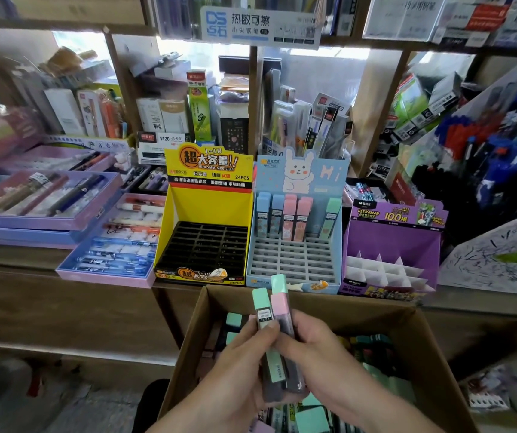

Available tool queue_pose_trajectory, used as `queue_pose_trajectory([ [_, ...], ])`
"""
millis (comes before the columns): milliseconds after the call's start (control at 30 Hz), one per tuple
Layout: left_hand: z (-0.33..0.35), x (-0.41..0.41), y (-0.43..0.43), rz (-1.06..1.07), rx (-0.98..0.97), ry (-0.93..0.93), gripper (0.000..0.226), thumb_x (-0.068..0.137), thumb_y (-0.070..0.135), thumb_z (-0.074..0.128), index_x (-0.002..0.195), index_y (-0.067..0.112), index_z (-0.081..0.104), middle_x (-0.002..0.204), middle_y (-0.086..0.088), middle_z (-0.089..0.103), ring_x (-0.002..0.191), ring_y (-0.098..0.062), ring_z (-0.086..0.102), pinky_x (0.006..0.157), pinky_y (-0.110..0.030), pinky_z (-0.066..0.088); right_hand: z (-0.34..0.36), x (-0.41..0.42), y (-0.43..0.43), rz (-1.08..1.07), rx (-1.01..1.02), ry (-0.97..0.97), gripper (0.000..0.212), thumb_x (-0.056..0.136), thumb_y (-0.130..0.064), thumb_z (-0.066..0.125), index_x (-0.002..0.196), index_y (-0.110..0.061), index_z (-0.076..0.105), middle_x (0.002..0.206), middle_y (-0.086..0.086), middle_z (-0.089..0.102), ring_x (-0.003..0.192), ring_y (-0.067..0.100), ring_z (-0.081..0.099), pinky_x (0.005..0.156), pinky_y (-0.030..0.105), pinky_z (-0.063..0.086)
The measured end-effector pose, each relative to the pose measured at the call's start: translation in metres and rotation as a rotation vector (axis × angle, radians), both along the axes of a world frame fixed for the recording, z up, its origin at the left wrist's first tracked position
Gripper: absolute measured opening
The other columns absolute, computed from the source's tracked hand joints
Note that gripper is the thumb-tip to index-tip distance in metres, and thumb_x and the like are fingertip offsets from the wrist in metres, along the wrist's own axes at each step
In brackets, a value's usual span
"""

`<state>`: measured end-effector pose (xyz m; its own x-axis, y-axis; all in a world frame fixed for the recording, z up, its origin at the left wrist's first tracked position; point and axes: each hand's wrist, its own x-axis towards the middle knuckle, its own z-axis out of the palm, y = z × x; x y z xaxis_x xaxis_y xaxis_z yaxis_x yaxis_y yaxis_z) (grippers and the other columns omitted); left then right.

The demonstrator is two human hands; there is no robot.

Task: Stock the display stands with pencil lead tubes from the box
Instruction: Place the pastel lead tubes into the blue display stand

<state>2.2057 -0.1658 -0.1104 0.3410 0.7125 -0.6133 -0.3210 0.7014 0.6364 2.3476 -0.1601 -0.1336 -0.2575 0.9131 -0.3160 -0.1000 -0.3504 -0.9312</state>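
Fingers (308,328) of both hands are wrapped round one small bunch of pencil lead tubes (274,310). The left hand (235,373) grips the bunch from one side, thumb on the front. The right hand (326,360) grips it from the other side. Three tubes stick up past the fingers, two with green caps and one with a pink cap. I cannot tell how many more are in the bunch.

These tubes look thin and smooth, and they are pressed tight together. If one hand lets go to pull out a single tube, the others could slide and drop. Right under the fingers is the open box (422,348), with many more tubes inside. A dropped tube would most likely land back in there, which is not so bad.

Just past the fingers, on the worktop (7,254), is the blue stand (291,260). It has five standing tubes (285,220) in its back row and lots of empty slots in front. The slots look narrow. A tube pushed in crooked could jam, or knock over the ones already standing.

Farther out to the left is the yellow stand (169,232), with no tubes in it. Out to the right is the purple stand (391,242). The soft cap colours match the blue stand, so any other stand would probably be a mix-up.
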Motion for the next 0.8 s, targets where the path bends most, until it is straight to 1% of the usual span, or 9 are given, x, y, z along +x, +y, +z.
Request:
queue_pose_trajectory([
  [200, -0.004, 0.001, 0.002, 0.038, 0.044, -0.015, 0.033, 0.104, 0.029, 0.051, 0.133, 0.017, 0.064, 0.121, -0.023, 0.071, 0.105, -0.047, 0.071, 0.083, -0.06, 0.059, 0.004, -0.006, -0.002, -0.099, 0.124, -0.195, 0.019, 0.102, -0.022, 0.062, 0.116, -0.028, 0.073, 0.111, 0.0, 0.077, 0.11, 0.017, 0.071, 0.104, 0.048, 0.053],
  [267, -0.006, 0.001, 0.005, 0.065, 0.051, -0.035, 0.032, 0.104, 0.028, 0.053, 0.131, 0.017, 0.066, 0.121, -0.024, 0.071, 0.106, -0.047, 0.07, 0.081, -0.057, 0.059, 0.007, -0.008, -0.003, -0.131, 0.172, -0.242, 0.021, 0.102, -0.023, 0.062, 0.12, -0.032, 0.069, 0.111, -0.005, 0.077, 0.109, 0.011, 0.071, 0.102, 0.042, 0.054],
  [367, -0.009, 0.0, 0.007, 0.099, 0.057, -0.049, 0.026, 0.103, 0.029, 0.055, 0.116, 0.021, 0.076, 0.114, -0.022, 0.074, 0.101, -0.042, 0.074, 0.077, -0.051, 0.06, 0.009, -0.009, -0.004, -0.164, 0.214, -0.308, 0.028, 0.102, -0.022, 0.06, 0.125, -0.04, 0.062, 0.111, -0.016, 0.075, 0.107, -0.001, 0.068, 0.095, 0.026, 0.052],
  [467, -0.011, 0.002, 0.01, 0.085, 0.068, -0.025, 0.029, 0.104, 0.028, 0.052, 0.099, 0.031, 0.08, 0.108, -0.015, 0.078, 0.094, -0.035, 0.077, 0.074, -0.047, 0.061, 0.009, -0.012, -0.005, -0.17, 0.206, -0.352, 0.034, 0.102, -0.022, 0.061, 0.127, -0.044, 0.055, 0.114, -0.021, 0.072, 0.108, -0.007, 0.065, 0.094, 0.02, 0.049],
  [567, -0.013, 0.003, 0.01, 0.12, 0.08, -0.008, 0.038, 0.103, 0.023, 0.054, 0.083, 0.038, 0.082, 0.093, -0.004, 0.081, 0.081, -0.024, 0.079, 0.064, -0.04, 0.062, 0.01, -0.015, -0.005, -0.13, 0.198, -0.385, 0.039, 0.104, -0.023, 0.058, 0.133, -0.046, 0.048, 0.123, -0.018, 0.065, 0.113, -0.008, 0.061, 0.095, 0.017, 0.05],
  [600, -0.012, 0.004, 0.01, 0.121, 0.088, -0.016, 0.037, 0.103, 0.021, 0.053, 0.086, 0.036, 0.082, 0.094, -0.006, 0.081, 0.082, -0.024, 0.079, 0.063, -0.039, 0.062, 0.009, -0.017, -0.006, -0.117, 0.195, -0.394, 0.043, 0.105, -0.024, 0.056, 0.14, -0.045, 0.044, 0.13, -0.016, 0.059, 0.117, -0.006, 0.059, 0.102, 0.021, 0.049],
  [667, -0.012, 0.004, 0.011, 0.082, 0.128, -0.016, 0.029, 0.105, 0.017, 0.052, 0.106, 0.026, 0.079, 0.105, -0.013, 0.079, 0.093, -0.027, 0.078, 0.066, -0.037, 0.062, 0.008, -0.018, -0.006, -0.088, 0.19, -0.428, 0.052, 0.105, -0.025, 0.053, 0.149, -0.043, 0.033, 0.135, -0.017, 0.046, 0.124, -0.003, 0.051, 0.113, 0.031, 0.043],
  [733, -0.012, 0.003, 0.012, 0.061, 0.177, 0.01, 0.025, 0.105, 0.013, 0.051, 0.119, 0.015, 0.072, 0.108, -0.017, 0.077, 0.099, -0.028, 0.076, 0.068, -0.031, 0.062, 0.008, -0.02, -0.006, -0.042, 0.179, -0.457, 0.062, 0.101, -0.024, 0.051, 0.151, -0.047, 0.023, 0.13, -0.021, 0.04, 0.124, -0.004, 0.047, 0.114, 0.032, 0.041],
  [800, -0.012, 0.002, 0.011, 0.061, 0.218, 0.05, 0.024, 0.104, 0.01, 0.052, 0.116, 0.012, 0.072, 0.102, -0.017, 0.078, 0.094, -0.024, 0.077, 0.066, -0.025, 0.06, 0.011, -0.02, -0.006, -0.003, 0.151, -0.467, 0.075, 0.091, -0.023, 0.052, 0.154, -0.046, 0.018, 0.127, -0.019, 0.039, 0.121, -0.001, 0.048, 0.109, 0.03, 0.043],
])
